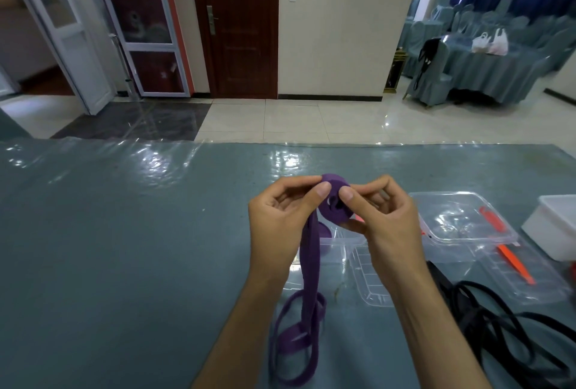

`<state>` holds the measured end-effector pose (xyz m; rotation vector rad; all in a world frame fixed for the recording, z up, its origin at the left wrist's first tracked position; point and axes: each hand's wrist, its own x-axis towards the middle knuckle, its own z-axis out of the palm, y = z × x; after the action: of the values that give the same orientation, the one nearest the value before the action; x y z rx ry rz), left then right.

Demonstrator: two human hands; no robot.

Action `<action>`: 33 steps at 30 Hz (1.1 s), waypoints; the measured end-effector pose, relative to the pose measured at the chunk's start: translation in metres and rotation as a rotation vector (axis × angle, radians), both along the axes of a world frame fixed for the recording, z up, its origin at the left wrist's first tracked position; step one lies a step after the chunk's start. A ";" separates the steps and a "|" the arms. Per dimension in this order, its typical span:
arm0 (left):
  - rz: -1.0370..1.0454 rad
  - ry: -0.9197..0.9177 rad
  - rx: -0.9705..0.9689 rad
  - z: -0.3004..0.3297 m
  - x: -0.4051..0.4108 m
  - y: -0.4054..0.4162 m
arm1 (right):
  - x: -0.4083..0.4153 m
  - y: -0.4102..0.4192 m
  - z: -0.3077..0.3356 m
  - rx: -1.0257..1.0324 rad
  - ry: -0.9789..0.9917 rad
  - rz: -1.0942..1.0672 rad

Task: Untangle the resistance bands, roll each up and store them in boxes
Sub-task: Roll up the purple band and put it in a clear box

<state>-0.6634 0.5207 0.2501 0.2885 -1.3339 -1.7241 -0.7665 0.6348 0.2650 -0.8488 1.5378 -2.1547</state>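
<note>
At frame centre, the left hand and right hand pinch a half-rolled purple band above one clear box. A black band tangles lower right, beside one lid.

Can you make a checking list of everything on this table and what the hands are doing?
Surface: grey-blue table under a shiny clear plastic sheet.
Job's things: purple band, partly rolled into a coil held above the table, its tail hanging to loose loops on the table; black bands still in a tangled heap at the right; clear boxes open, with something orange in one.
Clutter: white container at the right edge.
Hands: left hand and right hand both pinch the purple coil.
Cables: nothing seen.
Surroundings: brown door, tiled floor, covered chairs around a draped table.
</note>
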 end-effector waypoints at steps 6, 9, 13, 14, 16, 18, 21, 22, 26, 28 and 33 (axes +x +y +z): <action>-0.042 -0.006 -0.056 0.001 -0.001 -0.003 | 0.002 -0.003 0.001 -0.033 0.007 0.008; 0.032 -0.029 -0.023 -0.001 0.000 0.000 | -0.003 -0.001 0.005 0.022 0.032 0.003; 0.014 -0.022 -0.036 -0.005 0.000 0.001 | -0.004 -0.002 0.004 -0.002 0.071 -0.033; 0.007 -0.025 -0.061 -0.004 0.000 -0.002 | -0.003 -0.003 0.001 -0.007 0.053 -0.026; 0.037 -0.045 -0.113 -0.004 0.002 -0.006 | -0.002 -0.003 -0.002 0.016 0.007 0.000; 0.092 -0.043 -0.099 -0.006 0.001 -0.002 | -0.005 -0.002 -0.001 0.074 0.012 0.008; 0.118 0.002 -0.041 -0.009 0.000 0.005 | -0.010 0.001 0.004 0.086 0.046 -0.009; 0.105 0.009 -0.049 -0.009 0.000 0.004 | -0.010 0.001 0.006 0.064 0.058 -0.023; 0.036 0.008 -0.130 0.000 0.004 -0.008 | -0.003 -0.003 0.008 -0.021 0.041 -0.019; 0.051 0.015 -0.153 0.006 0.005 -0.012 | -0.001 -0.005 0.010 -0.013 0.035 -0.007; 0.065 0.021 -0.081 0.009 0.003 -0.011 | -0.002 -0.006 0.020 -0.037 0.075 -0.019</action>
<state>-0.6608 0.5098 0.2594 0.2643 -1.3606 -1.6107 -0.7684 0.6286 0.2848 -0.9407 1.5523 -2.1938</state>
